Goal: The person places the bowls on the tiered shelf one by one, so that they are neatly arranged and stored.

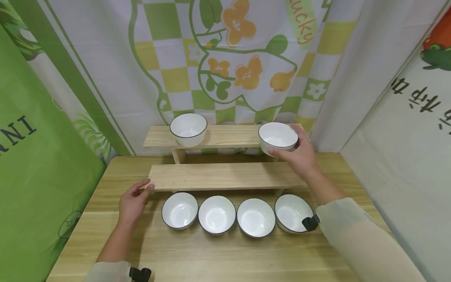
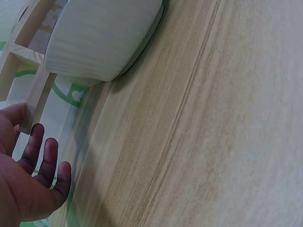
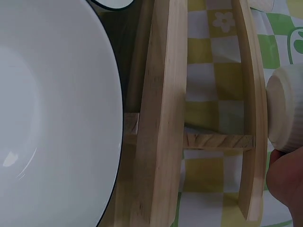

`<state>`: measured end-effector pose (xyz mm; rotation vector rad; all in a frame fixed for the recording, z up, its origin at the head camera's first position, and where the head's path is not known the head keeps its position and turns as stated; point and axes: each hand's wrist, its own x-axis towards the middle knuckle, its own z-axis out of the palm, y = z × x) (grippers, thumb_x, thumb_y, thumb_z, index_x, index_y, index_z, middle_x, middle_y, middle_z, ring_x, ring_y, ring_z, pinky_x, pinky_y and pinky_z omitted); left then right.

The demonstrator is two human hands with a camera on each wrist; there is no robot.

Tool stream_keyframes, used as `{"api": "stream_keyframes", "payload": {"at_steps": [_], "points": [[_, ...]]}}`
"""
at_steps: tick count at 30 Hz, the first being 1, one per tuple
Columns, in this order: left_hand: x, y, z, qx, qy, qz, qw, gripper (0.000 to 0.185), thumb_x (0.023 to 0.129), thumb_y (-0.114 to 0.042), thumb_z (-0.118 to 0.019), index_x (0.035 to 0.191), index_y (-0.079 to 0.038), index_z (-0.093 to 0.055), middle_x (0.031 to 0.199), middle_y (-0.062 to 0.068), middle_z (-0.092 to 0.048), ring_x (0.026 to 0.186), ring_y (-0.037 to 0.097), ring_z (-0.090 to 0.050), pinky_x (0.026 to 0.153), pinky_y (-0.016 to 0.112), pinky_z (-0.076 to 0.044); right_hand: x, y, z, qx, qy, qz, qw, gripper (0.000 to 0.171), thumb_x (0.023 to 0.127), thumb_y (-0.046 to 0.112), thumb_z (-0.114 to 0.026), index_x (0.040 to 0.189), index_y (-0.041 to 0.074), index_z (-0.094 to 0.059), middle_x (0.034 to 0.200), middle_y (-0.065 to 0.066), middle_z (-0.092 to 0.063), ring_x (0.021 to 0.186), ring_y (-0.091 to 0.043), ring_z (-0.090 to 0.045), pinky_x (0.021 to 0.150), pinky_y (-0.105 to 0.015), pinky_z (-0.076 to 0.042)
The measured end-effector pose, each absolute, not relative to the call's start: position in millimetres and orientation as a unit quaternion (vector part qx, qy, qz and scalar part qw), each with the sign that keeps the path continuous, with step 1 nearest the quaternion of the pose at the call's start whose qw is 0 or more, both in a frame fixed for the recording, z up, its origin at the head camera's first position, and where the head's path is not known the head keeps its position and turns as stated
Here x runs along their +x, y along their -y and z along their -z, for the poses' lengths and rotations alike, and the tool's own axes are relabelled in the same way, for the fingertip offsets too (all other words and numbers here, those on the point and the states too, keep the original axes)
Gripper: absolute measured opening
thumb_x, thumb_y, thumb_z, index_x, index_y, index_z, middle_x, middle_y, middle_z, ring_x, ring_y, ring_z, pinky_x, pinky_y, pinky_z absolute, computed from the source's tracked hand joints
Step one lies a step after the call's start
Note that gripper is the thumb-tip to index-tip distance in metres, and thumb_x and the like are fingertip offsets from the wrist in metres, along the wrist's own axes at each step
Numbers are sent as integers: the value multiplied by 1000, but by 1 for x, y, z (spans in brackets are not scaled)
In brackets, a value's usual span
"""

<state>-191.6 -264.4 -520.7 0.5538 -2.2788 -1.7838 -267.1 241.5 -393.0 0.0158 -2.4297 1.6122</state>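
Observation:
A white bowl with a dark rim (image 1: 278,137) stands at the right end of the upper board of a two-step wooden shelf (image 1: 225,137). My right hand (image 1: 294,150) grips it, thumb at the front and fingers round the back. In the right wrist view its ribbed side (image 3: 286,109) shows above one fingertip (image 3: 286,182). My left hand (image 1: 142,190) is relaxed, its fingertips touching the left end of the lower board (image 1: 222,176). The left wrist view shows those fingers (image 2: 42,161) spread next to a shelf post (image 2: 35,101).
A second bowl (image 1: 188,129) stands at the upper board's left end. Several like bowls (image 1: 216,214) sit in a row on the wooden table (image 1: 197,254) before the shelf. One fills the right wrist view (image 3: 47,118). Printed cloth (image 1: 225,58) hangs behind.

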Motion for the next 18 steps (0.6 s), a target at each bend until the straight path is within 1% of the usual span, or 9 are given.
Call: {"api": "stream_keyframes", "payload": {"at_steps": [2, 6, 11, 14, 18], "points": [[-192, 265, 521, 187, 771, 601, 97, 51, 91, -40, -82, 132, -12, -72, 81, -12, -70, 76, 12, -62, 61, 20, -49, -270, -238, 392, 11, 827, -551, 111, 112, 69, 35, -99, 161, 20, -36, 155, -11, -44, 137, -27, -47, 114, -45, -38], [-193, 265, 521, 190, 772, 599, 95, 51, 91, -41, -82, 132, -13, -72, 81, -12, -71, 78, 14, -63, 62, 21, -50, -274, -230, 391, 15, 828, -550, 105, 116, 70, 37, -98, 163, 22, -31, 159, -12, -41, 140, -28, -44, 116, -45, -36], [-194, 265, 521, 189, 774, 598, 92, 53, 91, -42, -81, 133, -12, -71, 83, -12, -72, 79, 15, -63, 62, 21, -50, -280, -220, 392, 18, 823, -560, 91, 117, 70, 36, -99, 164, 21, -30, 157, -13, -43, 140, -27, -45, 117, -43, -35], [-194, 265, 522, 189, 773, 598, 93, 52, 91, -42, -81, 132, -11, -71, 83, -12, -72, 79, 15, -63, 62, 20, -50, -283, -214, 392, 20, 824, -560, 81, 119, 69, 37, -99, 164, 22, -29, 156, -13, -45, 139, -27, -46, 117, -43, -35], [-194, 266, 522, 189, 772, 600, 95, 51, 91, -41, -81, 132, -12, -71, 82, -12, -72, 78, 14, -63, 62, 20, -50, -288, -206, 392, 22, 832, -549, 80, 121, 68, 40, -99, 164, 22, -29, 156, -14, -44, 140, -28, -44, 118, -43, -33]]}}
